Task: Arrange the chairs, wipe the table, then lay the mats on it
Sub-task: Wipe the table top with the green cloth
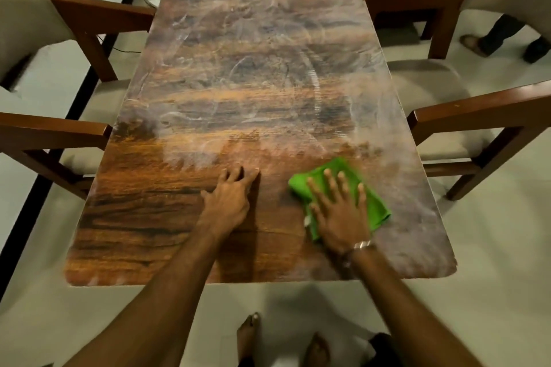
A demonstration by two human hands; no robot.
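On the surface (253,83), near its front edge, the cloth (377,210) lies flat under the right grip (340,214), whose spread fingers press it down; the left grip (228,202), fingers relaxed, rests on bare wood just beside it.

Green cloth (343,188) on wooden table (238,83)

You're seeing warm, fairly dim light. Pale glare hazes the bench (238,83) toward upper centre, your left hand (229,202) throws a dark shadow rightward, the green cloth (377,207) is motion-blurred, and the frame edges bow.
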